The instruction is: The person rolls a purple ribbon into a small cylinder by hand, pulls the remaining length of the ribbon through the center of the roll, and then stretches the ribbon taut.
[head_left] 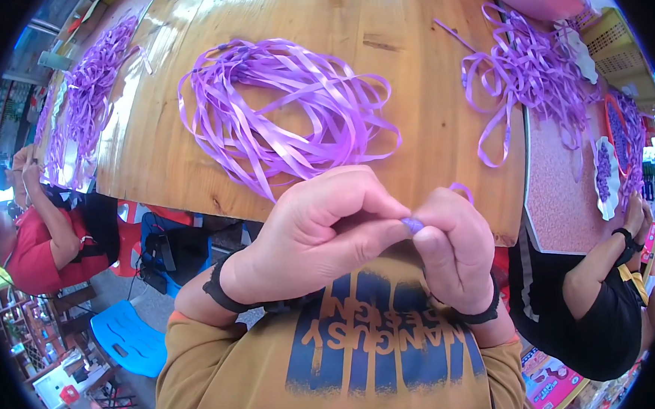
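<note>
Close in front of my chest, both hands meet over a small patterned purple piece of ribbon (413, 225). My left hand (329, 230) pinches one end of it between thumb and forefinger. On the other side, the curled fingers and thumb of my right hand (454, 249) grip it too. A short purple loop (461, 189) shows behind my right knuckles. What else lies inside that hand is hidden. Just beyond my hands, a loose coil of shiny purple ribbons (292, 120) rests on the wooden table (424, 71).
Another tangle of purple ribbons (529, 72) lies at the table's right side, and one more heap (99, 83) at far left. A person in red (44, 237) works at left, one in black (596, 300) at right. A blue stool (128, 337) stands lower left.
</note>
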